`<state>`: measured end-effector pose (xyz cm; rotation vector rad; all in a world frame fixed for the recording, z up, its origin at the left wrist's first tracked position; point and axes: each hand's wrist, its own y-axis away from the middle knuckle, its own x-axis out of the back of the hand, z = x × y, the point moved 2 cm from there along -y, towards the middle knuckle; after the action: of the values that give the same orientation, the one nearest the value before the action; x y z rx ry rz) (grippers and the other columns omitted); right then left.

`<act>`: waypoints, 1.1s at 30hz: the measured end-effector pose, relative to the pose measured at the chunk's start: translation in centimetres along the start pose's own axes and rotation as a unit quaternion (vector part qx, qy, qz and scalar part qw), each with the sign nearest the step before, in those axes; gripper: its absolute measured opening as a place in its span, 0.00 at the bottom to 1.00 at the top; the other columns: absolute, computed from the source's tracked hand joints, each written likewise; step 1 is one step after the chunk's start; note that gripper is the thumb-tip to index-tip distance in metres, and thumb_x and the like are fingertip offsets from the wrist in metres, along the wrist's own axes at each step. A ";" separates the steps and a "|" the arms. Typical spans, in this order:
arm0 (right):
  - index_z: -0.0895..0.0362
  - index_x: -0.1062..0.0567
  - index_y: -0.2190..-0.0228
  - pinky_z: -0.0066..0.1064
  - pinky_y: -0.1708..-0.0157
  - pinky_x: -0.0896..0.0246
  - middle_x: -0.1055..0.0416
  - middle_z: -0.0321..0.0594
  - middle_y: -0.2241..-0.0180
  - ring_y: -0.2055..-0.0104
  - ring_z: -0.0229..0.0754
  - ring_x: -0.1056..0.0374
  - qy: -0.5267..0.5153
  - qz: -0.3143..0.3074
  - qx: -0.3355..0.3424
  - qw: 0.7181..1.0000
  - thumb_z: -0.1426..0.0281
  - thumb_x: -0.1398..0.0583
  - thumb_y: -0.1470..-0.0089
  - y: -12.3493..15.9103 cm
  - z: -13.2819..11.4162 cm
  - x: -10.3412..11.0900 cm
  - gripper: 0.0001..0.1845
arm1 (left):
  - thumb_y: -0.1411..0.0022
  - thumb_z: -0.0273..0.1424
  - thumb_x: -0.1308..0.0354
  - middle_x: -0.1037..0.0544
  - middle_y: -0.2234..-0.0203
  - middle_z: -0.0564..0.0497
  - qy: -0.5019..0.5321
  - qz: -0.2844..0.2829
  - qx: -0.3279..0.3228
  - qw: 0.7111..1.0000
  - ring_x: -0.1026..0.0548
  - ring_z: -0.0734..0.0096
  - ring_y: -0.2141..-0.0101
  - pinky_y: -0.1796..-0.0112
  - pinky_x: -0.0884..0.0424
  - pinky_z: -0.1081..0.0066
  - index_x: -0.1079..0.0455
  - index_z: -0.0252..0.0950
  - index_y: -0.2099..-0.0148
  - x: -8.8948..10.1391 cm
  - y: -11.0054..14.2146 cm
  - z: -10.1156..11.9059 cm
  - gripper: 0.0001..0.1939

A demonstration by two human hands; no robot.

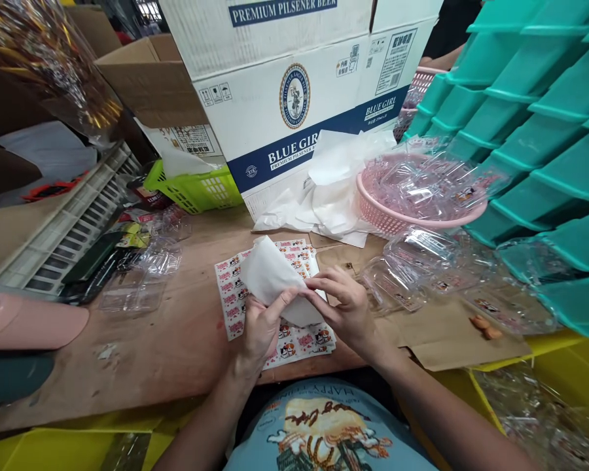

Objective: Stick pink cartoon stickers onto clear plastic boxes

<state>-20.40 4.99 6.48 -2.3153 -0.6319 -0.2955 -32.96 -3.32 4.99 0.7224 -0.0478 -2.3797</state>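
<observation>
My left hand (261,325) and my right hand (344,309) are both closed on a white sheet of backing paper (271,275), held just above the wooden table (167,347). The left thumb and fingers pinch its lower edge; the right fingertips pinch the same edge from the right. Under the hands lie sheets of small printed stickers (294,343) with cartoon animals and red labels.
A pink basket (397,219) full of clear plastic clamshell boxes stands at the right, with more clear boxes (412,265) beside it. A large Blue Girl beer carton (285,98) is behind, a green basket (201,190) to its left. Stacked teal crates (535,131) fill the right. Crumpled white paper (334,190) lies behind the stickers.
</observation>
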 end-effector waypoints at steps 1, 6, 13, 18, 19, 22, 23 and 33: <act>0.51 0.19 0.65 0.37 0.66 0.35 0.23 0.43 0.69 0.66 0.45 0.31 -0.014 0.002 -0.009 1.000 0.69 0.36 0.42 0.0 0.0 -0.1 0.04 | 0.54 0.29 0.26 0.16 0.65 0.49 -0.005 -0.003 0.001 1.000 0.19 0.63 0.63 0.59 0.23 0.68 0.21 0.34 0.56 0.0 0.0 -0.1 0.20; 0.54 0.20 0.75 0.34 0.70 0.37 0.26 0.40 0.74 0.70 0.42 0.32 -0.116 -0.030 -0.135 0.983 0.65 0.37 0.42 -0.6 0.3 -0.1 0.12 | 0.54 0.30 0.26 0.16 0.66 0.48 -0.037 -0.001 0.005 0.999 0.19 0.64 0.66 0.62 0.23 0.71 0.21 0.32 0.63 0.5 0.1 0.0 0.14; 0.56 0.22 0.78 0.33 0.66 0.36 0.26 0.39 0.76 0.70 0.42 0.31 -0.273 0.030 -0.304 0.912 0.62 0.33 0.49 -1.0 2.8 0.6 0.13 | 0.51 0.28 0.27 0.17 0.63 0.50 -0.009 -0.033 0.012 0.999 0.20 0.64 0.57 0.53 0.25 0.69 0.24 0.36 0.52 0.6 0.0 0.2 0.23; 0.55 0.24 0.76 0.31 0.70 0.40 0.30 0.35 0.76 0.73 0.38 0.35 -0.238 0.193 -0.258 0.916 0.65 0.33 0.48 -1.6 4.3 3.6 0.10 | 0.54 0.31 0.26 0.19 0.57 0.43 -0.089 0.017 -0.006 0.996 0.21 0.56 0.55 0.52 0.25 0.62 0.26 0.34 0.50 2.8 -2.7 0.6 0.28; 0.55 0.25 0.76 0.30 0.72 0.42 0.32 0.35 0.76 0.74 0.38 0.37 -0.209 0.215 -0.235 0.924 0.65 0.33 0.47 -1.8 4.2 4.2 0.10 | 0.55 0.31 0.25 0.21 0.52 0.42 -0.133 0.040 -0.056 0.989 0.23 0.55 0.51 0.49 0.27 0.62 0.28 0.34 0.48 3.2 -3.2 1.1 0.31; 0.55 0.26 0.75 0.31 0.73 0.46 0.36 0.34 0.75 0.74 0.38 0.41 -0.104 0.226 -0.167 0.954 0.66 0.36 0.43 -2.1 3.3 4.9 0.11 | 0.54 0.26 0.27 0.35 0.38 0.43 -0.255 0.098 -0.258 0.927 0.37 0.55 0.37 0.37 0.41 0.61 0.32 0.40 0.40 2.9 -2.8 2.7 0.38; 0.54 0.27 0.75 0.31 0.72 0.46 0.36 0.35 0.75 0.73 0.38 0.41 -0.070 0.220 -0.142 0.963 0.67 0.37 0.42 -2.2 2.9 4.7 0.10 | 0.51 0.25 0.29 0.38 0.36 0.45 -0.281 0.082 -0.292 0.911 0.42 0.56 0.35 0.35 0.46 0.61 0.31 0.42 0.40 2.1 -2.2 3.0 0.35; 0.52 0.21 0.55 0.39 0.58 0.36 0.25 0.44 0.60 0.58 0.46 0.30 -0.076 0.011 -0.102 0.992 0.65 0.40 0.38 -1.5 0.8 1.9 0.12 | 0.50 0.18 0.38 0.27 0.41 0.47 -0.006 -0.135 0.023 0.991 0.39 0.57 0.35 0.34 0.48 0.58 0.24 0.38 0.47 -1.1 -1.0 0.0 0.27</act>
<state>-19.49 7.18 7.49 -2.5582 -0.6759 -0.1821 -32.85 -1.85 5.36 0.7774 -0.0102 -2.6485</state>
